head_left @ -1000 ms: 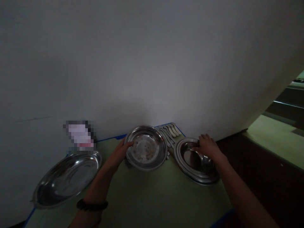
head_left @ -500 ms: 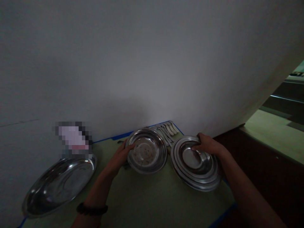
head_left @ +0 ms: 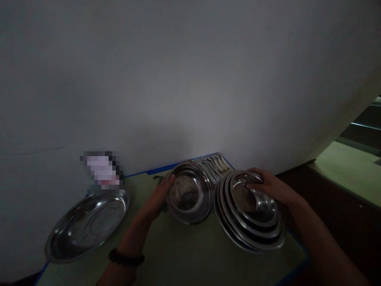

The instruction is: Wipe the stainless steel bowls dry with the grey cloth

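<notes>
My left hand (head_left: 157, 200) is closed on the left rim of a round steel bowl (head_left: 186, 192), thumb over the edge. Other rims show close around this bowl, and it tilts a little. On the right, my right hand (head_left: 269, 186) pinches the far rim of a shiny steel bowl (head_left: 245, 196), its thumb inside. That bowl sits tilted at the top of a stack of steel dishes (head_left: 253, 244), whose rims stand apart. Behind and between the two groups lies a row of spoons and forks (head_left: 212, 167). Part of the cutlery is hidden by the bowls.
A long oval steel dish (head_left: 89, 226) lies at the left of the pale green table (head_left: 178, 258), which has blue edges. Behind it a blurred-out object (head_left: 102, 169) leans at the wall (head_left: 193, 79). Dark floor (head_left: 293, 184) shows at the right.
The view has shifted, moving everything slightly right. The top bowl under my right hand is tilted more, and the stack's rims have spread apart. The left bowl has tipped too.
</notes>
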Tool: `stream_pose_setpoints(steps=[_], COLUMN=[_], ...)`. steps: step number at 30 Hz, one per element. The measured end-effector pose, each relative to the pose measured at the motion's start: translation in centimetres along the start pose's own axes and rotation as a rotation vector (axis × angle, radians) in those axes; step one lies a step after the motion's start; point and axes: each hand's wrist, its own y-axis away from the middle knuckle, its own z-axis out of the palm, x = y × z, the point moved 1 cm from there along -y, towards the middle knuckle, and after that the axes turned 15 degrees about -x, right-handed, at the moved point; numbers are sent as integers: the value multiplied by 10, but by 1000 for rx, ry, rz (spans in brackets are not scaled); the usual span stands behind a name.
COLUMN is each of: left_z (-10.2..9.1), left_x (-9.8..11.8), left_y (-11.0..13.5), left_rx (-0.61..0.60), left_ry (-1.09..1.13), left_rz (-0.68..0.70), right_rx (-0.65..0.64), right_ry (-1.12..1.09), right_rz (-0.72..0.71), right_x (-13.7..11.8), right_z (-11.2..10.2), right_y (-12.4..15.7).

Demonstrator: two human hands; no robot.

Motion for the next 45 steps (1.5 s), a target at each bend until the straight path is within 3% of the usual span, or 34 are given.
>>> stream_pose_setpoints(steps=[4, 7, 12, 15, 21, 26, 31, 33, 36, 39, 45], left_z=[14, 23, 29, 32, 37, 51, 85, 102, 124, 141, 162], left_x=[1, 2, 5, 5, -5, -22, -31, -33, -37, -45, -61], left_y=[1, 2, 3, 3, 1, -5, -3, -3, -8, -17, -34], left_rx=[-114, -163, -53, 1, -42, -187, -286, -234, -23, 113, 36], left_ry=[226, 336, 393, 412, 489, 591, 627, 625, 570, 390, -87], left_rz=[-7, -99, 5, 19, -68, -122, -152, -124, -44, 61, 247], right_rx=[26, 156, 370, 338, 162, -83, -74, -83, -90, -68, 21], right_ry=[-322, -340, 66, 256, 372, 407, 507, 570, 608, 612, 605], right_rz=[-104, -152, -150, -88, -49, 119, 230, 290, 358, 421, 571], right_x=[-24, -50, -78, -80, -68, -55, -44, -40, -28, -11, 22], right_z=[16, 26, 41, 50, 51, 45, 40, 34, 22, 9, -5], right_y=[-8, -21, -46, -56, -63, -51, -31, -22, -9, 2, 7])
